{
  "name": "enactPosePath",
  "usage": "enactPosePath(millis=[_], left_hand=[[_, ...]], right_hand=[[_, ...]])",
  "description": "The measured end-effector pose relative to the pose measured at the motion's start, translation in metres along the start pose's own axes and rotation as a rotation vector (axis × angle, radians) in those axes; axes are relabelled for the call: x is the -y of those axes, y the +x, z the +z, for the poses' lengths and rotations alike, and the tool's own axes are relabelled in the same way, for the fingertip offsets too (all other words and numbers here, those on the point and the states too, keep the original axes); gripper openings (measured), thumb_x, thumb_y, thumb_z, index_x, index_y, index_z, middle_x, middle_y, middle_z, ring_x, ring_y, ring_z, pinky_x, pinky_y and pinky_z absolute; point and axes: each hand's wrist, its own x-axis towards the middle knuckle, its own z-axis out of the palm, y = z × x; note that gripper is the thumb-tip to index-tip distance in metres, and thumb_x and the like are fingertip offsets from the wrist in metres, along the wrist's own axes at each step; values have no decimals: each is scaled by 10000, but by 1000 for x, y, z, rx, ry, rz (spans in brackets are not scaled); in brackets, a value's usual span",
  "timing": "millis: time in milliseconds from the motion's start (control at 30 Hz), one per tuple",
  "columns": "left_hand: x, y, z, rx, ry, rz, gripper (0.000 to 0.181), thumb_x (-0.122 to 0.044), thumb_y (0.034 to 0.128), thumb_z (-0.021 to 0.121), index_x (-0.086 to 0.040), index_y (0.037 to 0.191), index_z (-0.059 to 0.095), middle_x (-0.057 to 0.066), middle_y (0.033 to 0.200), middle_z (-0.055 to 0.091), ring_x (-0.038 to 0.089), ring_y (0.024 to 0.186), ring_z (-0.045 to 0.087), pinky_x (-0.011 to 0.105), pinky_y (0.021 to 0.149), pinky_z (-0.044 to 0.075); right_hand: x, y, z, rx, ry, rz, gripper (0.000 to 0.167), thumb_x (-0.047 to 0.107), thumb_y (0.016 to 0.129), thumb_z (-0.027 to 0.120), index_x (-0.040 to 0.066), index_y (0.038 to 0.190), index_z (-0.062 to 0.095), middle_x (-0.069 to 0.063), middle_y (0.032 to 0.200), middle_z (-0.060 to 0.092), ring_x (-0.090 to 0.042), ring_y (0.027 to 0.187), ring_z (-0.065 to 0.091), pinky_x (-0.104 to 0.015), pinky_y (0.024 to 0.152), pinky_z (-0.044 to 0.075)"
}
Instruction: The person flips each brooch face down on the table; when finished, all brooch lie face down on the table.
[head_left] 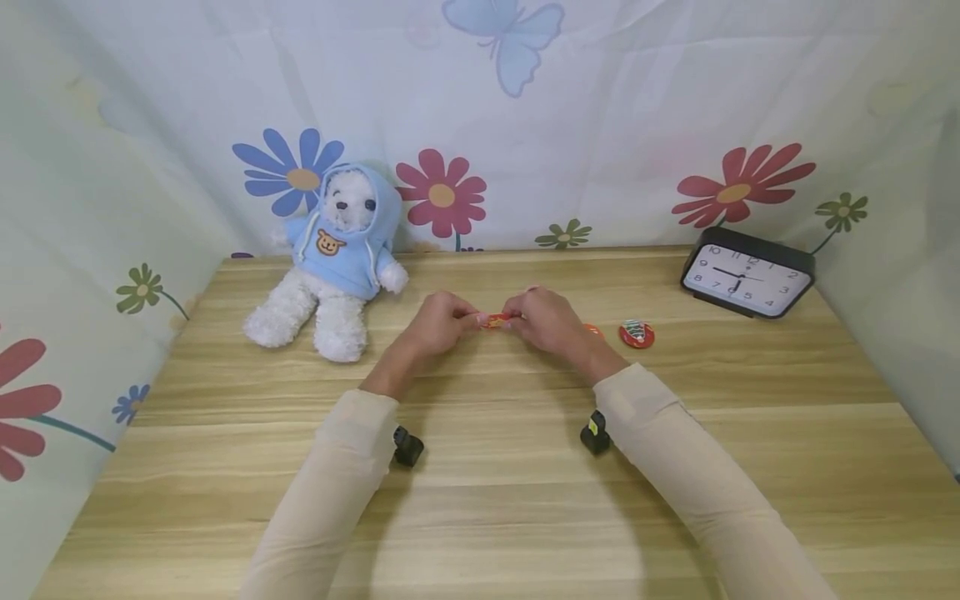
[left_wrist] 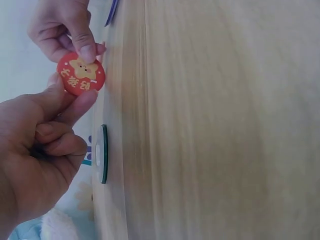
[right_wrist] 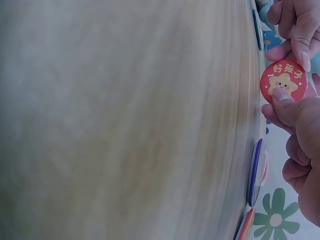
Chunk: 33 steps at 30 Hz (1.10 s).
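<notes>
- A person's left hand [head_left: 438, 323] and right hand [head_left: 551, 321] share a red star badge [left_wrist: 80, 75] above the wooden table [head_left: 495, 500], to the right of the plush bear [head_left: 339, 260].
- The left hand, nearer the bear, pinches the rim between thumb and finger, apparently leaving most of the print uncovered.
- The right hand, farther from the bear, sets its thumb on the badge's face, likely to steady it.
- A green-rimmed disc [left_wrist: 104, 160] lies flat on the hands' bear side, a resting position that should prevent rolling.
- Beyond the hands from the bear lie an orange disc [head_left: 594, 330], partly hidden by the right arm, and a tree-print badge [head_left: 637, 334].
- Farthest right of the bear, a clock [head_left: 746, 273] faces the person, presumably for easy reading.
</notes>
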Motion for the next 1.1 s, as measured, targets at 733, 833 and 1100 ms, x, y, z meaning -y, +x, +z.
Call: enactPosePath(millis=[733, 833, 1100], left_hand=[[-3, 1, 5, 101, 50, -92, 246, -181, 898, 781, -4, 1070, 779, 130, 983, 770, 149, 836, 574, 216, 737, 452], [-5, 3, 5, 104, 64, -99, 233, -186, 893, 789, -14, 1049, 785, 116, 963, 763, 149, 831, 558, 216, 732, 440], [-4, 5, 6, 90, 100, -92, 252, -195, 863, 819, -12, 1033, 785, 109, 913, 756, 138, 791, 564, 216, 710, 441]], right_hand=[[-1, 2, 3, 68, 148, 17, 283, 258, 824, 848, 85, 1043, 801, -33, 915, 803, -141, 819, 605, -301, 844, 446], [0, 2, 1, 83, 151, 40, 287, 253, 824, 850, 81, 1048, 797, -36, 907, 798, -138, 817, 601, -283, 805, 462], [4, 1, 0, 117, 152, 108, 327, 273, 827, 846, 93, 1093, 785, -36, 982, 797, -160, 918, 564, -285, 813, 457]])
